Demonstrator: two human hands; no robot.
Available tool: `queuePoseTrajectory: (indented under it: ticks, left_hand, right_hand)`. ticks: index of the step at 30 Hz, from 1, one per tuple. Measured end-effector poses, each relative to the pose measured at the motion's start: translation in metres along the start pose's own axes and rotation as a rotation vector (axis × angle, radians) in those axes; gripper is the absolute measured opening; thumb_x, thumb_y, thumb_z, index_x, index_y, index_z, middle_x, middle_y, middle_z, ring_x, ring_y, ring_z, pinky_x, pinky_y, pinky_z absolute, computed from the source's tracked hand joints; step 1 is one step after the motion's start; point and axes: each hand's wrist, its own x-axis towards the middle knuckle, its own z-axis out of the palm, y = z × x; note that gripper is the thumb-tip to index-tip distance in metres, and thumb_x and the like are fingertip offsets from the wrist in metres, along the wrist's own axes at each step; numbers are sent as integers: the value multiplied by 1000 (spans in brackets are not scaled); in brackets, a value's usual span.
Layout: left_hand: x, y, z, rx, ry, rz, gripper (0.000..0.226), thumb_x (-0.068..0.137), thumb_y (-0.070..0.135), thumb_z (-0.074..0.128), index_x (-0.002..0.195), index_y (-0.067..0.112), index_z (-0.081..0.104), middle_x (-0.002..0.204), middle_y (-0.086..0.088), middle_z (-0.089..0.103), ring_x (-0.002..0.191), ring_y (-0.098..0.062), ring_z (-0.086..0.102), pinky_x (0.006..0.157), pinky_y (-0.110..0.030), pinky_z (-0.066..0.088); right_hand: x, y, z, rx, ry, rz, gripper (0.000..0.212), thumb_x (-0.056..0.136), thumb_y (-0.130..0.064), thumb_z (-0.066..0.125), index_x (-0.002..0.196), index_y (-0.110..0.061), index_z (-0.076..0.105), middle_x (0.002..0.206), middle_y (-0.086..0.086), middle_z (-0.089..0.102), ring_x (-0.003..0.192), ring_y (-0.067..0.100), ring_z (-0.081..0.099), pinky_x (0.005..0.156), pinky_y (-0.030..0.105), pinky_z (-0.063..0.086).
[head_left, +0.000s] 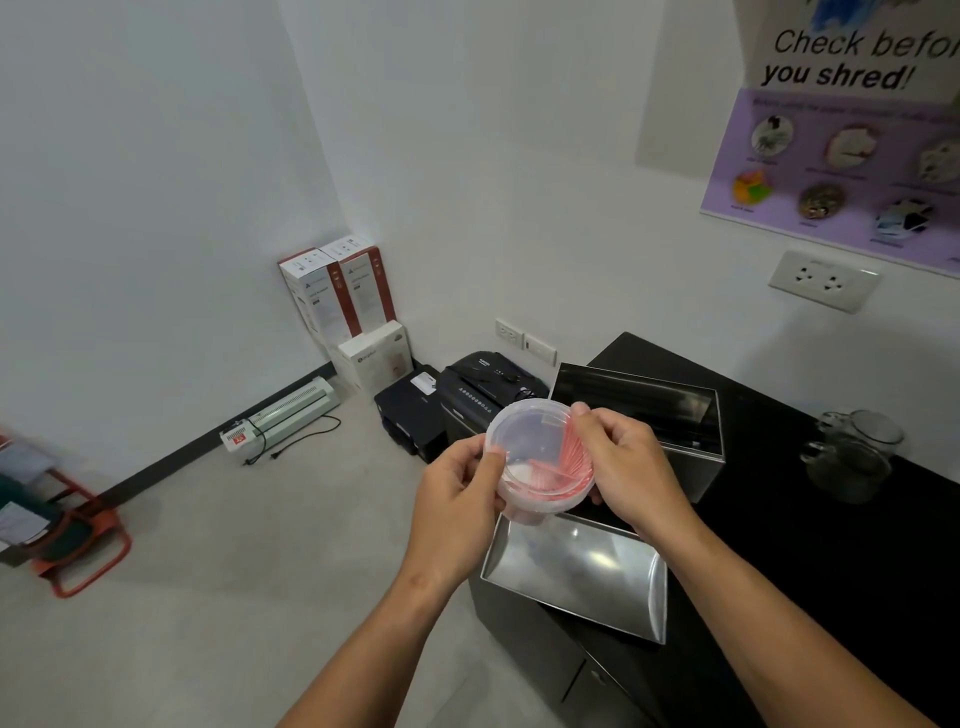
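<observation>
Both hands hold a clear round plastic tub in the air, just above a shiny rectangular stainless steel tray at the near edge of the black surface. Left hand: grip clamped on the tub's left rim, thumb on top, fingers underneath. Right hand: grip clamped on the right rim, fingertips curled over the edge. Thin pink-red strips sit inside, fanned along the right wall; cannot tell what they are.

The step looks like working the lid at the rim; whether it is coming off or going on is unclear. To do it well:
- Hold the tub level and brace its base with the left fingers.
- Work round the rim bit by bit, no yanking, so the strips don't spill.
- Hold it over the tray so any drop lands there.

Surface: an open stainless steel box just behind the tub, and a clear glass jar with wire clasp well to the right.

Room:
- White walls and a grey floor.
- A black paper shredder and a black printer beside the surface.
- A white laminator with its cord along the wall.
- White-and-red cardboard boxes stacked in the corner.
- An orange metal cart at the left edge.
- A purple poster reading "Check before you shred!", with a white wall socket below it.
</observation>
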Motion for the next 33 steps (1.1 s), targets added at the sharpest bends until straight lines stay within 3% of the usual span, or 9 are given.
queuePoseTrajectory:
  ticks: [2, 6, 10, 16, 19, 26, 31, 33]
  left_hand:
    - [1, 0, 2, -19, 17, 5, 22, 109, 26, 54, 107, 24, 76, 82, 0, 77, 65, -6, 64, 61, -23, 54]
    - [5, -1, 12, -97, 66, -4, 22, 110, 24, 51, 109, 18, 72, 85, -3, 74, 62, -3, 66, 52, -20, 51]
    - [8, -4, 21, -167, 78, -48, 25, 110, 28, 50, 105, 15, 70, 87, -17, 73, 68, -21, 68, 55, -34, 56]
    - [11, -9, 29, -106, 105, -39, 30, 109, 32, 51, 95, 13, 71, 71, -4, 68, 57, -14, 61, 48, -29, 49]
    - [14, -10, 33, -91, 89, -48, 30, 108, 32, 53, 95, 11, 71, 62, 1, 66, 49, -12, 57, 43, -25, 47]
    - [20, -22, 58, 78, -91, -14, 24, 107, 27, 55, 98, 26, 77, 61, 6, 70, 51, -11, 61, 51, -23, 53]
    - [21, -40, 95, 232, -248, -20, 21, 104, 31, 61, 94, 28, 80, 77, -11, 74, 52, -11, 60, 55, -20, 53]
    - [20, -49, 116, 262, -302, -50, 21, 103, 29, 62, 96, 25, 81, 68, 0, 72, 52, -9, 59, 56, -21, 53]
  right_hand:
    - [1, 2, 2, -6, 19, -16, 40, 103, -46, 56, 80, -17, 73, 60, -6, 63, 56, 13, 58, 55, 29, 46]
    - [1, 6, 7, 25, 63, -64, 33, 102, -39, 60, 84, -15, 73, 78, 12, 72, 72, 32, 68, 67, 44, 57]
    - [-3, 10, 6, 5, 128, -134, 28, 102, -33, 62, 81, -16, 69, 70, 5, 67, 62, 10, 59, 62, 36, 53]
    - [-5, 24, 1, 11, 144, -142, 21, 101, -31, 63, 83, -21, 68, 65, -5, 64, 59, 10, 59, 63, 43, 56]
    - [-4, 31, -7, 39, 103, -112, 21, 99, -36, 64, 85, -22, 69, 68, 2, 69, 63, 26, 67, 63, 49, 61]
    - [-2, 51, -52, 48, 63, 11, 20, 100, -32, 66, 90, -17, 75, 65, 12, 67, 52, 14, 63, 50, 26, 51]
    - [-11, 82, -98, -34, 118, 95, 18, 100, -31, 66, 89, -22, 78, 61, -5, 69, 49, 3, 65, 47, 18, 49]
    - [-17, 98, -116, -82, 151, 124, 17, 100, -33, 66, 90, -25, 78, 64, -6, 71, 52, 3, 66, 48, 19, 49]
